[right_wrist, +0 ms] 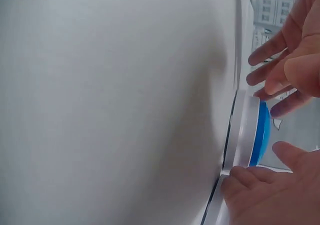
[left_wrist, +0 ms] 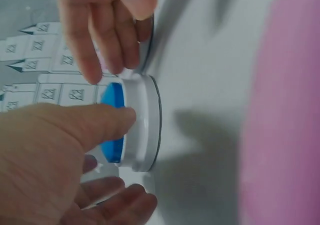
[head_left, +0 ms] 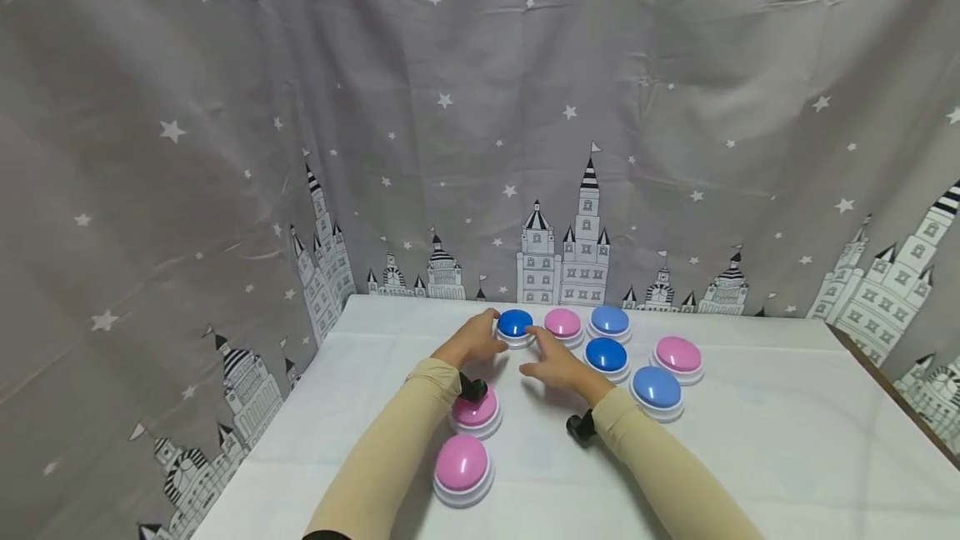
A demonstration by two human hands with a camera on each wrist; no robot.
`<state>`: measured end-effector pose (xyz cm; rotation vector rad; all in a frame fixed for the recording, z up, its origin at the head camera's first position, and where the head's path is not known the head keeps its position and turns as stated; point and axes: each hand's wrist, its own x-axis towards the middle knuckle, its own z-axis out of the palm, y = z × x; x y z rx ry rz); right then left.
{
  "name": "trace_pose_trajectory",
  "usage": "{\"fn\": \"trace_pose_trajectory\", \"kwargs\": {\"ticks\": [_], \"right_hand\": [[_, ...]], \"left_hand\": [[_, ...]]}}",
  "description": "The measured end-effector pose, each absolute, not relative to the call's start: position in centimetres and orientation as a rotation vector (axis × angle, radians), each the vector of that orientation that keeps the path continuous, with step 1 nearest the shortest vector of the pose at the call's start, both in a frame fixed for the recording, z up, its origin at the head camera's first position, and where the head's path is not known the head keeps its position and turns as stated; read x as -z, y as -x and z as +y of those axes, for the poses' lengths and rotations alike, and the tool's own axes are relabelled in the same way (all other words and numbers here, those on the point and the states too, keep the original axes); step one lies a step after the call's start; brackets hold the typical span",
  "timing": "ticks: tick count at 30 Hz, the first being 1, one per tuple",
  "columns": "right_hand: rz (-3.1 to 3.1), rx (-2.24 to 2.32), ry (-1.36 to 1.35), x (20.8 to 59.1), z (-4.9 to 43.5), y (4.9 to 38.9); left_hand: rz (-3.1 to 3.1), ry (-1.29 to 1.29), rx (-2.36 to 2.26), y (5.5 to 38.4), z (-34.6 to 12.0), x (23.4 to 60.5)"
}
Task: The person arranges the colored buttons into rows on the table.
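Observation:
A dark blue dome push button on a round white base sits near the table's back edge, between the two hands. My left hand is at its left side, fingers spread and loosely extended; in the left wrist view the thumb lies in front of the button's rim. On the other side is my right hand, with a fingertip by the dome's right edge and its fingers loosely bent. In the right wrist view, fingers of the right hand lie beside the white base. Whether the fingertips touch it is hard to tell.
Right of the hands stand a pink button, a light blue one, a dark blue one, another pink and light blue. Two pink buttons, one nearer, lie by the left forearm. A grey curtain hangs behind.

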<state>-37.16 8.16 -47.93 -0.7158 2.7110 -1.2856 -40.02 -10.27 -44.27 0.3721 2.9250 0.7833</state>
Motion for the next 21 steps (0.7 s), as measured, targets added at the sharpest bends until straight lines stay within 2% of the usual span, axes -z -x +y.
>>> {"fn": "trace_pose_trajectory", "kwargs": {"ticks": [12,21], "right_hand": [[2.747,1.132,0.653,47.8,7.7,39.7],[2.716,1.259,0.771,47.3,9.4,38.3]], "left_hand": [[2.962,-0.313,-0.819,42.6,-8.7,46.1],[3.080,-0.484,-0.644,41.5,-9.5,44.6]]}}
